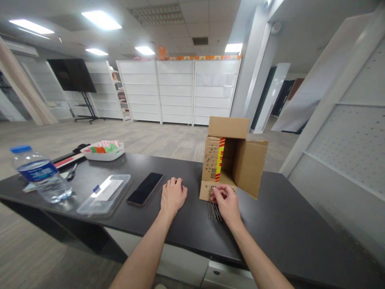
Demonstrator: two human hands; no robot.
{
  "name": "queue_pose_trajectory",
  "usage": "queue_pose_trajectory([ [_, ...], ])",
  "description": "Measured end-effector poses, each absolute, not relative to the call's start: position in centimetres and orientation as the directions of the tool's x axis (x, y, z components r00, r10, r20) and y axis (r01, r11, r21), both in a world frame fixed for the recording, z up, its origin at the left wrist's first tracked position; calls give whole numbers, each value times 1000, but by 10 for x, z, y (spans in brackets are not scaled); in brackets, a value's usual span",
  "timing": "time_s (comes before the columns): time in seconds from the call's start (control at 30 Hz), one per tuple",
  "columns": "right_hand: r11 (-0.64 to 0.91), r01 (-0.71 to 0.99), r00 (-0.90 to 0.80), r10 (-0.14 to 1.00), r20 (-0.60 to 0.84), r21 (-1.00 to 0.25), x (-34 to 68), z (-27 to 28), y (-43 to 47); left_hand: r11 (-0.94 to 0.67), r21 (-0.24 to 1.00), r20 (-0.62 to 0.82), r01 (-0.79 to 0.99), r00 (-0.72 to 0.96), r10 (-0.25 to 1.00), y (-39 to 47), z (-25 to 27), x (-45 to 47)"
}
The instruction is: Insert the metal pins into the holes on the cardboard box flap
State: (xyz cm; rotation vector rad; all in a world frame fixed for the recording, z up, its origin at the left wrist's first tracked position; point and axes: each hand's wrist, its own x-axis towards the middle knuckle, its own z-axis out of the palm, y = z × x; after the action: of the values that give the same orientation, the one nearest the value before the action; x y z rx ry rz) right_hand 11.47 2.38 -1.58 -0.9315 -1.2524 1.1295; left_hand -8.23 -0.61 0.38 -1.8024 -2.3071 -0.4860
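An open cardboard box [251,168] stands on the table with its opening towards me. Grey round heads dot its left side, and a few more small spots show on its lower flap [204,192]. My right hand [227,202] is at that flap, thumb and fingers pinched together; whatever sits between the tips is too small to make out. Just below it lies a bunch of long thin metal nails [214,212]. My left hand [173,196] rests palm down on the tabletop, fingers loosely bent and slightly apart, holding nothing, beside a black phone [145,189].
Left of the phone lies a clear plastic case [105,194]. Further left stands a water bottle [43,174] with a blue cap. A white basket [104,154] with colourful packets sits at the back edge of the dark table [285,224]. A white perforated panel [355,148] rises at the right.
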Motion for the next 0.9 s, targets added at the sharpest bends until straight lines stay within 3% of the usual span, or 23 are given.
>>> queue_pose_trajectory([
  [0.23, 340, 136, -102, 939, 328, -931, 116, -21, 24, 222, 160, 307, 962, -262, 915, -7, 7, -81],
  [0.57, 370, 239, -114, 929, 352, -898, 120, -19, 19, 218, 154, 317, 964, -257, 913, -7, 6, -81],
  [0.77, 581, 459, -275, 812, 515, -672, 127, -10, 7, 227, 138, 312, 964, -260, 914, -8, 8, -80],
  [0.9, 644, 509, -367, 763, 532, -572, 132, -9, 4, 229, 140, 305, 963, -262, 915, -7, 8, -81],
])
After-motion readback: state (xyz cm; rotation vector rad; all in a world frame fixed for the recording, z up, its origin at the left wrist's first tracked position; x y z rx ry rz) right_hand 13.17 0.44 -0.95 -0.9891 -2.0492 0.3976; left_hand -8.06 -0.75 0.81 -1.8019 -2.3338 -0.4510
